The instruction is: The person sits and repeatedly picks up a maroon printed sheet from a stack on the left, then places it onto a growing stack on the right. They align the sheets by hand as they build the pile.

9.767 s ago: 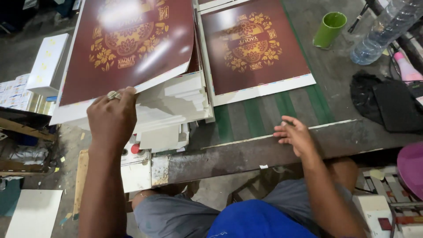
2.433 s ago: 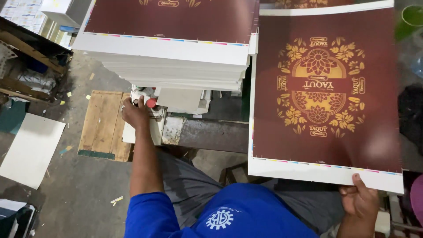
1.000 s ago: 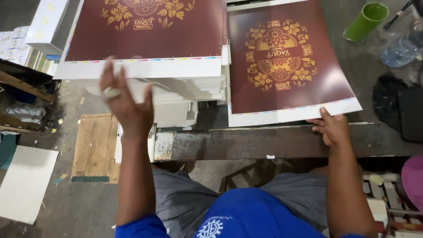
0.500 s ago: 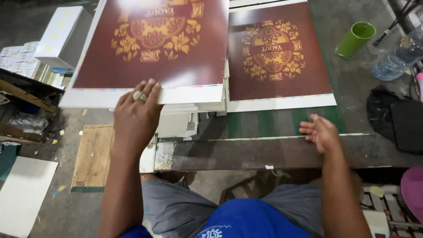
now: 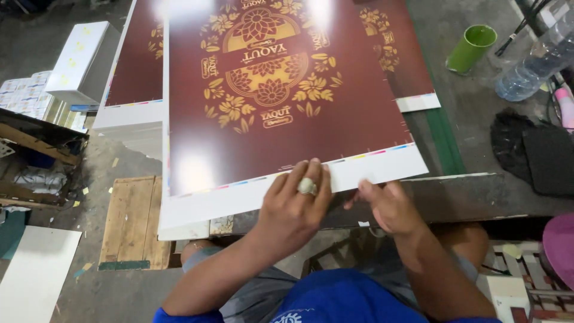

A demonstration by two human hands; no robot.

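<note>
The left hand (image 5: 293, 206) lies fingers-down on the white near edge of the maroon printed sheet (image 5: 281, 101); the right hand (image 5: 385, 206) grips that edge from below; the sheet overhangs the worktable (image 5: 466, 191); a green cup (image 5: 470, 48) stands well apart.

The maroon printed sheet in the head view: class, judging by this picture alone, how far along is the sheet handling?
Done: one printed sheet lies on the bench pile at right. In hand: the left hand and right hand hold the white near edge of a maroon sheet between the piles. Left: the stack at left shows many sheets.
</note>
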